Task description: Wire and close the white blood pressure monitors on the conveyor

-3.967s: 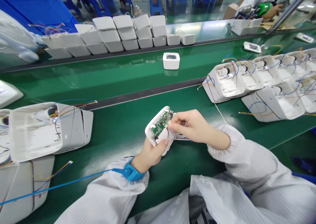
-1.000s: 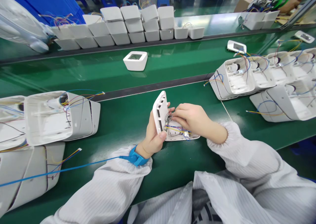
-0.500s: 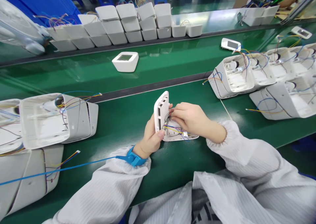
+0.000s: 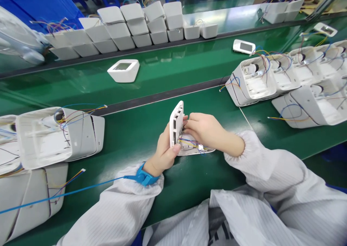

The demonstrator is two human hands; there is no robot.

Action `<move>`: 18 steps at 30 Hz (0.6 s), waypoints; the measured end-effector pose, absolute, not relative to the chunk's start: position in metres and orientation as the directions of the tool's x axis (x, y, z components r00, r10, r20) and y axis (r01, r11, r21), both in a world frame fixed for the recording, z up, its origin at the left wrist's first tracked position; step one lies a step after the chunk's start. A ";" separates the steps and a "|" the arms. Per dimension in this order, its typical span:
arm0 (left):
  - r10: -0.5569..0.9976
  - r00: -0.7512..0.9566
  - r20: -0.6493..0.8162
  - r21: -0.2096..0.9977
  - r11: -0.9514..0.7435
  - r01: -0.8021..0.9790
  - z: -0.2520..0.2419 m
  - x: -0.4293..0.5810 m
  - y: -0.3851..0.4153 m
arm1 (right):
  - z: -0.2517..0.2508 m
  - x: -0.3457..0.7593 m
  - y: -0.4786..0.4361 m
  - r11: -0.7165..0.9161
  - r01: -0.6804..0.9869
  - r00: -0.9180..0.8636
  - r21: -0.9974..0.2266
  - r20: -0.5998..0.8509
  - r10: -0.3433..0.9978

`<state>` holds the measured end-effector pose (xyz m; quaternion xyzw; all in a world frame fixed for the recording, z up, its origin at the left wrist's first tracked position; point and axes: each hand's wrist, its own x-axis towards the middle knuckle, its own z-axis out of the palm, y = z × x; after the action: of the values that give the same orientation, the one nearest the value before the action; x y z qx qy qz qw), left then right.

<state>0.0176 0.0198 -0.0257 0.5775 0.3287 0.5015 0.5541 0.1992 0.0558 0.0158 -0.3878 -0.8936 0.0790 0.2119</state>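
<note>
My left hand (image 4: 166,152) grips a white plastic panel (image 4: 176,123) by its lower edge and holds it upright, with its inner side turned right. Dark slots run along the panel's edge. Against that inner side, the fingers of my right hand (image 4: 202,128) are pinched on thin dark wires (image 4: 181,131); their tips are partly hidden. Below both hands a shallow white shell (image 4: 195,153) lies on the bench. Red, yellow and blue wires (image 4: 189,142) with a white connector (image 4: 201,147) cross it.
White housings with wires stand at left (image 4: 86,134) and right (image 4: 257,80). A display unit (image 4: 123,70) and another white unit (image 4: 244,47) sit on the green belt (image 4: 173,65). Stacked white shells (image 4: 138,25) line the back. A blue cord (image 4: 89,188) runs to my left wrist strap (image 4: 146,174).
On the belt, the display unit and the other white unit have moved left. My view has shifted slightly; both hands keep nearly the same hold at the panel.
</note>
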 end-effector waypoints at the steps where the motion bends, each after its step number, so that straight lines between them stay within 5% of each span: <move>1: 0.926 0.291 0.239 0.964 -0.191 -0.183 -0.026 0.017 0.021 | 0.018 0.200 0.056 0.677 0.656 -0.605 -0.333 0.303 0.736; 7: 0.905 0.311 0.290 0.929 -0.188 -0.318 -0.027 0.017 0.024 | 0.050 0.220 0.056 0.597 0.405 -0.727 -0.693 0.152 0.670; 10: 0.907 0.316 0.279 0.930 -0.173 -0.325 -0.026 0.017 0.024 | 0.060 0.230 0.055 0.582 0.341 -0.808 -0.738 0.085 0.583; 18: 0.887 0.331 0.321 0.927 -0.222 -0.304 -0.028 0.016 0.024 | 0.054 0.237 0.065 0.335 0.304 -0.758 -0.892 -0.013 0.652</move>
<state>0.0157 0.0241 -0.0275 0.5825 0.2506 0.5213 0.5711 0.2372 0.0651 0.0543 -0.2994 -0.7978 0.4926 0.1767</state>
